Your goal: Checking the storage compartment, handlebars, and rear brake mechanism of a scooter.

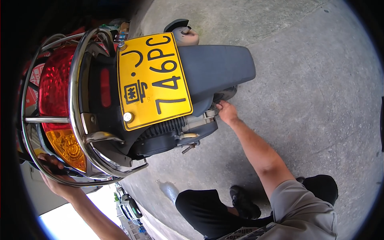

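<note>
The rear of a scooter fills the left and centre: a red-and-amber tail light (pixel 56 88), a chrome rail (pixel 73 76), a yellow number plate (pixel 152 80) and a dark grey mudguard (pixel 218 68). My left hand (pixel 60 180) is closed on the rail's lower left end, beside the amber lens, its fingertips on a dark part there. My right hand (pixel 227 112) reaches below the mudguard, fingers curled on a small part beside the rear wheel (pixel 226 94); what they hold is hidden. The black engine casing (pixel 164 142) lies to its left.
A concrete floor (pixel 312 100) spreads to the right. My legs and dark shoe (pixel 244 202) are at the bottom, below the scooter. Parked vehicles (pixel 130 206) stand in the bright background at lower left. Cluttered items (pixel 120 26) show behind the scooter at top left.
</note>
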The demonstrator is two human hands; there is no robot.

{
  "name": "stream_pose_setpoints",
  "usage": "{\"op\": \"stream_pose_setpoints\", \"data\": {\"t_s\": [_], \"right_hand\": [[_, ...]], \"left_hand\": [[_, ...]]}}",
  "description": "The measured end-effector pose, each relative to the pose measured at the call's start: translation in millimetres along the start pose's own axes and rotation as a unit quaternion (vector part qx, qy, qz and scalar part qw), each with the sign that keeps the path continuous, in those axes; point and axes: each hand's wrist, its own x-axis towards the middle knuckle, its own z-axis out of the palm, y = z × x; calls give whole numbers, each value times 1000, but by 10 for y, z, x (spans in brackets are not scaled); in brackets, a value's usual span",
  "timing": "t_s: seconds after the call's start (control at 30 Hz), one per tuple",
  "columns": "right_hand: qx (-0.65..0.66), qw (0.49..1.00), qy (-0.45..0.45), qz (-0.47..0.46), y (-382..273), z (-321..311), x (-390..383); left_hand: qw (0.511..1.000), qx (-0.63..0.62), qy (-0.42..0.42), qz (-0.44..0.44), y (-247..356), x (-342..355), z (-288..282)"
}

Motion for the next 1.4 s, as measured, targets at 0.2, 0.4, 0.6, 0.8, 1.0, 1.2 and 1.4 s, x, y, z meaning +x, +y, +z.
{"op": "stream_pose_setpoints", "data": {"t_s": [0.2, 0.4, 0.6, 0.8, 1.0, 1.2, 1.4], "right_hand": [[144, 979, -43, 135, 75, 5, 197], [116, 991, -33, 55, 71, 54, 128], [118, 990, -1, 77, 165, 74, 198], [217, 955, -70, 190, 7, 61, 191], [69, 997, -38, 2, 198, 69, 188], [71, 994, -66, 57, 152, -82, 171], [226, 960, -81, 146, 90, 5, 156]], "left_hand": [[1000, -16, 3, -4, -40, -2, 26], [1000, -13, 5, 1, -29, -1, -2], [1000, -18, 14, -2, -22, -14, 77], [1000, -15, 3, 1, -13, -9, 24], [1000, -22, -4, -4, -30, -18, 25], [1000, -13, 10, 1, 2, -44, 102], [1000, -12, 4, -1, -12, -18, 25]]}}
